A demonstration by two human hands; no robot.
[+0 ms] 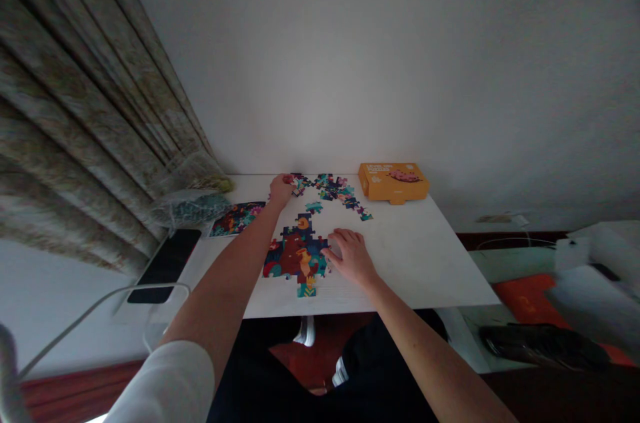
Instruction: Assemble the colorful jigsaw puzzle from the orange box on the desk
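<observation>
A partly joined jigsaw puzzle (293, 253) with a brown bear lies on the white table in front of me. My right hand (350, 253) rests flat at its right edge, fingers spread and thumb touching the border pieces. Farther back, my left hand (283, 189) reaches the loose pieces by the wall, its fingers pinched at a puzzle piece (296, 187) whose outline is partly hidden. More loose puzzle pieces (333, 188) lie in a heap to the right of that hand. A small joined cluster (314, 207) sits between heap and puzzle.
An orange puzzle box (394, 183) stands at the back right. To the left are a picture sheet (235, 219), a black phone (166, 265) with a white cable, and a clear plastic bag (193, 207) by the curtain (75, 96). The wall borders the table's back.
</observation>
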